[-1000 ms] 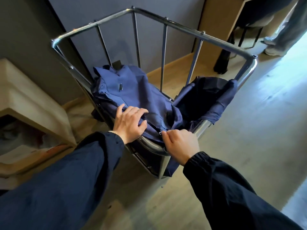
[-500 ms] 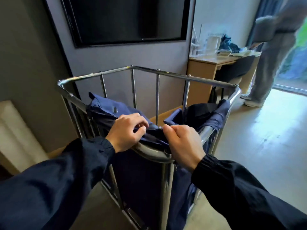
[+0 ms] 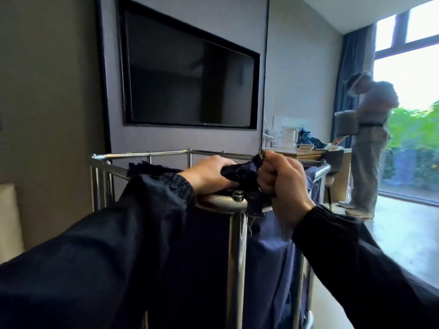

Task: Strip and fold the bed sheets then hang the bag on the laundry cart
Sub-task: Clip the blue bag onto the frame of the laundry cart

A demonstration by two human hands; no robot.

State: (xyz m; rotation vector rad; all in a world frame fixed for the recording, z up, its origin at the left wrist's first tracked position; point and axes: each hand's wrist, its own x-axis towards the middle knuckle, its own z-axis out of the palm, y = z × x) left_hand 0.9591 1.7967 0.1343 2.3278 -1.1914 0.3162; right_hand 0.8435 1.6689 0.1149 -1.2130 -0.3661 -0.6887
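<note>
Over the near rail of the cart [image 3: 234,257], the left hand [image 3: 209,175] has its grip curled into a bunch of the dark blue bag [image 3: 273,257]. Just right of it, the right hand [image 3: 282,184] grips the same bunched edge in a tight fist. The rest of the bag hangs below both grips.

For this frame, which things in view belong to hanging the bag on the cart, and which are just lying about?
Part of the job:
left hand and right hand, both gripping the navy bag at its top edge
laundry cart

Just lying about:
wall television
desk with a kettle
second person by the window
</note>
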